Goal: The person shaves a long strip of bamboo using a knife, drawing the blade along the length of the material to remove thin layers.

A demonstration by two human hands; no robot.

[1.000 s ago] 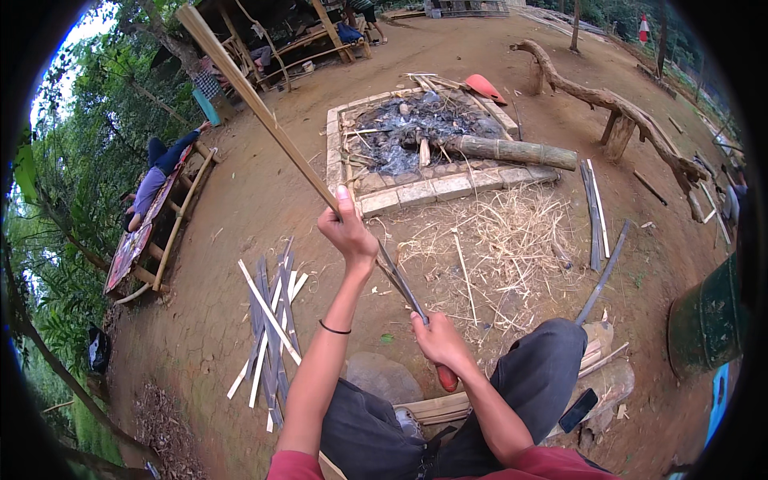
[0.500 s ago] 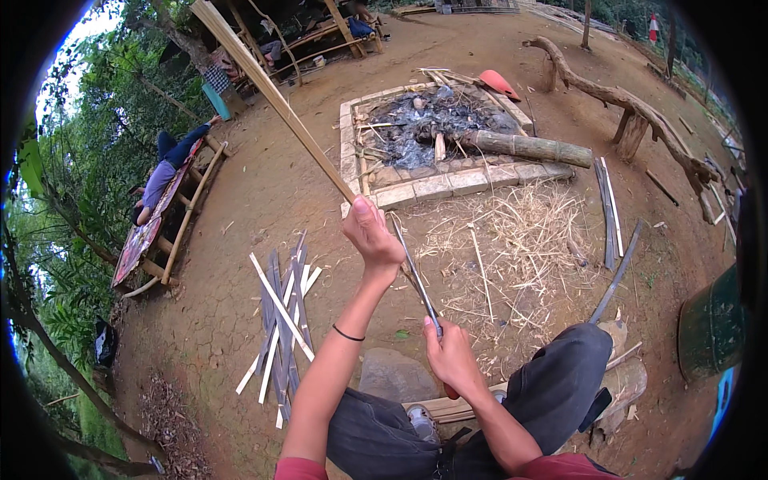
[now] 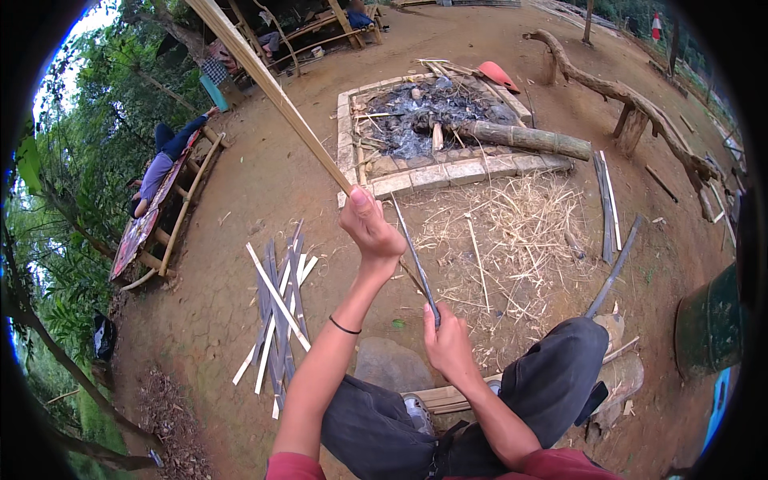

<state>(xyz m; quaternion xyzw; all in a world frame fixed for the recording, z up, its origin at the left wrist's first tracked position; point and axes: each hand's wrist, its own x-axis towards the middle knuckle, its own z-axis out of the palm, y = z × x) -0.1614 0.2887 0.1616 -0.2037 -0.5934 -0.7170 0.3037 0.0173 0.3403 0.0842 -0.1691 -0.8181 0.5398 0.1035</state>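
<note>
My left hand (image 3: 372,226) is raised in front of me, closed around the lower part of a long pale bamboo strip (image 3: 280,100). The strip slants up and away to the upper left and runs out at the picture's top. Lower and to the right, my right hand (image 3: 450,346) grips a long, narrow-bladed knife (image 3: 417,260), its blade pointing up and forward past my left wrist. My fingers cover the knife's handle. A thin strip end (image 3: 414,276) shows beneath my left hand, close beside the blade.
Split bamboo strips (image 3: 276,308) lie crossed at left. Pale shavings (image 3: 528,240) cover the ground ahead, before a stone-edged fire pit (image 3: 432,182) with a bamboo log (image 3: 524,138). A log bench (image 3: 620,94) and green barrel (image 3: 708,324) stand right. A person (image 3: 160,172) lies on a bench at left.
The view has shifted slightly, so the ground and fire pit sit a little higher. My right hand and the knife have moved up slightly; both grips stay closed.
</note>
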